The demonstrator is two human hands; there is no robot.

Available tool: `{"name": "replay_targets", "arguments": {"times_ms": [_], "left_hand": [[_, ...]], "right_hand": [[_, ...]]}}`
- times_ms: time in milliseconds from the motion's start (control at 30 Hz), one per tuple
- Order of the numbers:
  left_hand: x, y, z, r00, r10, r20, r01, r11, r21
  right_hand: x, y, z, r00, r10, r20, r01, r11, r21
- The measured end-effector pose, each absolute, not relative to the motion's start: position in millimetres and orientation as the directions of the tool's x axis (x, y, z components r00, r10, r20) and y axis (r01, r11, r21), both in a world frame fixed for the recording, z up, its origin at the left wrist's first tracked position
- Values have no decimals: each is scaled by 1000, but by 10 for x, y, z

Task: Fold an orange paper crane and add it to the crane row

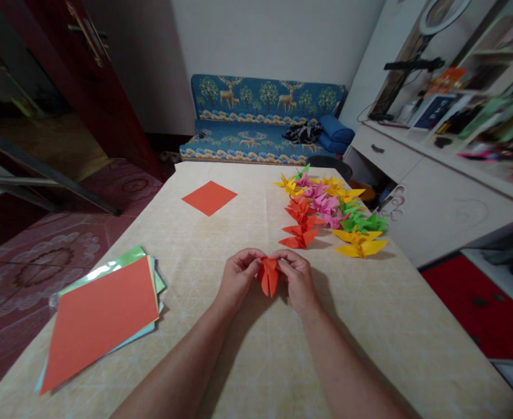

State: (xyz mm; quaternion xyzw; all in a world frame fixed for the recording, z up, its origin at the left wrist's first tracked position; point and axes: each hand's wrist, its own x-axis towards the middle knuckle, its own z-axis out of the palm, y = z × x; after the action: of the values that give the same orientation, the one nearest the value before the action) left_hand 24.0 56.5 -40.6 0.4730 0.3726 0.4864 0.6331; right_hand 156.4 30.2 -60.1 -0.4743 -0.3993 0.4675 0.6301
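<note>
Between my two hands is a small folded orange-red paper piece [269, 277], with pointed flaps hanging toward me. My left hand [240, 272] pinches its upper left edge between thumb and fingers. On the other side, my right hand [297, 276] is closed on its upper right edge. Beyond and to the right stand rows of folded paper cranes, among them a red one [300, 236], a yellow one [361, 242], a green one [365, 222] and a pink one [326, 203]. Further off on the left lies a flat orange-red paper square [210, 198].
A stack of coloured paper [103, 320], orange-red on top, lies at the table's left. The table [221, 372] has a cream cover. Behind it is a blue patterned sofa [247, 137]. A white cabinet [435, 203] stands right; a metal ladder-like frame [29, 180] is at left.
</note>
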Motion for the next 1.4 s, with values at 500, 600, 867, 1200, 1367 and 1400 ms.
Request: {"name": "replay_targets", "arguments": {"times_ms": [500,600,867,1200,1367,1400], "left_hand": [[238,607,-533,208,978,10,-270,47,962],[231,598,-516,209,978,10,-269,47,962],[213,580,-481,252,966,55,-165,-13,986],[191,574,-464,235,968,86,-52,-76,996],[207,563,-465,230,973,-6,-145,40,989],[210,560,-465,234,972,-16,-158,55,986]], "right_hand": [[1534,266,-516,281,891,357,105,341,-934],[1521,265,-519,312,889,337,88,326,-941],[1529,261,-534,310,906,289,81,277,-957],[1520,252,-541,242,944,225,42,221,-974],[1536,276,-522,235,951,202,-6,209,-978],[1545,281,-525,222,955,196,-13,204,-979]]}}
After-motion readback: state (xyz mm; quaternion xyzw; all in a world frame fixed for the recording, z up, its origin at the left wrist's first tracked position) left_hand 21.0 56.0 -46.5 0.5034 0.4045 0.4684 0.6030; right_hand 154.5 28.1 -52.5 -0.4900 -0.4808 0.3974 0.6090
